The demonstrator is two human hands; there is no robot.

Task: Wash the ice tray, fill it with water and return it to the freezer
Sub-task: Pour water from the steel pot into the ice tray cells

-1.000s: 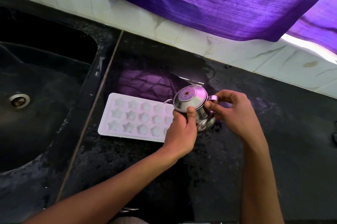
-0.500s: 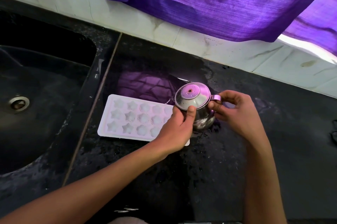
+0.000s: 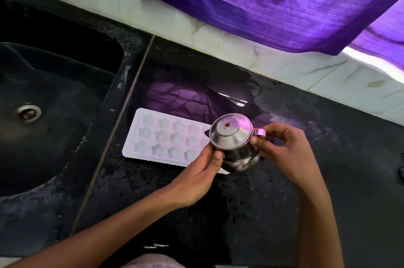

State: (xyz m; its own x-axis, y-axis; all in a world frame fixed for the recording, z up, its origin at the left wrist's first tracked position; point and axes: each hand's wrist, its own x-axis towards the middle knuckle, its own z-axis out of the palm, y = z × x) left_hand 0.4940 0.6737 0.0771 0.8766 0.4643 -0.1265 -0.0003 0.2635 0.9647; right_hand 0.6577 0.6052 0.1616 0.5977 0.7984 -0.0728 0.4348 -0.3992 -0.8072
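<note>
While one ice tray [image 3: 166, 139] is lying flat on worktop [image 3: 240, 202], long axis running left-right | left hand [image 3: 196, 178], right hand [image 3: 282, 149] both gripping one steel pot [image 3: 234, 143].

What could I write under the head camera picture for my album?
Two hands, left and right, hold a small lidded steel pot over a white star-shaped ice tray on the black counter.

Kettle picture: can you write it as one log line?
left hand: holds lidded steel kettle | right hand: grips handle | star ice tray: on countertop
</note>
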